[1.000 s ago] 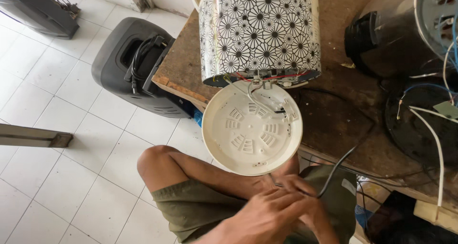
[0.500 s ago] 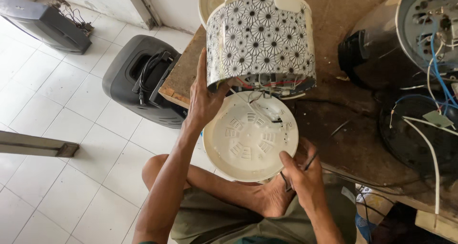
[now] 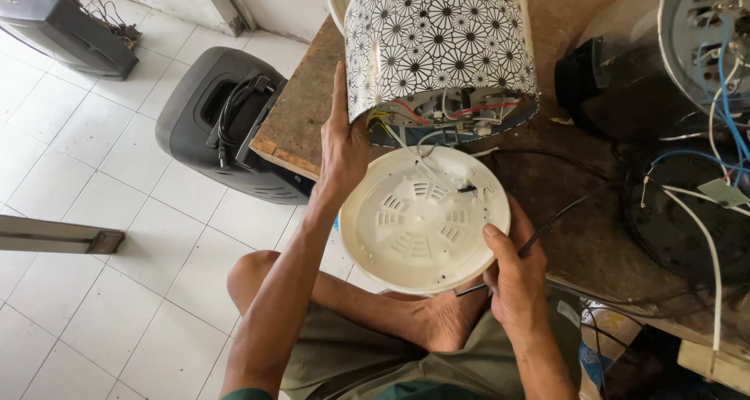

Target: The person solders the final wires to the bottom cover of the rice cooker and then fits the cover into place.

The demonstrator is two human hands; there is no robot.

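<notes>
- Where the head camera looks down, a flower-patterned cooker body [image 3: 441,48] lies tipped on its side at the near edge of a worn wooden bench [image 3: 301,115], its long axis running away from the person, its open underside turned toward them and slightly down.
- Inside that open end, red, yellow and white wires [image 3: 437,111] show, and a few white leads run down to the cream round base plate [image 3: 424,219].
- The base plate lies flat, its ribbed inner face with vent slots turned upward, overhanging the bench edge just below the cooker body and above the person's bent knee [image 3: 254,271].
- The left hand [image 3: 344,146] is pressed flat against the left wall of the cooker body, fingers stretched upward along the pattern, thumb near the lower rim.
- The right hand [image 3: 512,271] is clenched around a thin dark tool [image 3: 539,236], with the thumb resting on the right rim of the base plate; I cannot tell what kind of tool it is.
- To the right on the bench lies a second opened appliance [image 3: 687,56] with blue and white wiring, well apart from both hands.
- On the tiled floor [image 3: 109,291] to the left stands a black speaker box [image 3: 226,126] with a coiled cable in its recess.
</notes>
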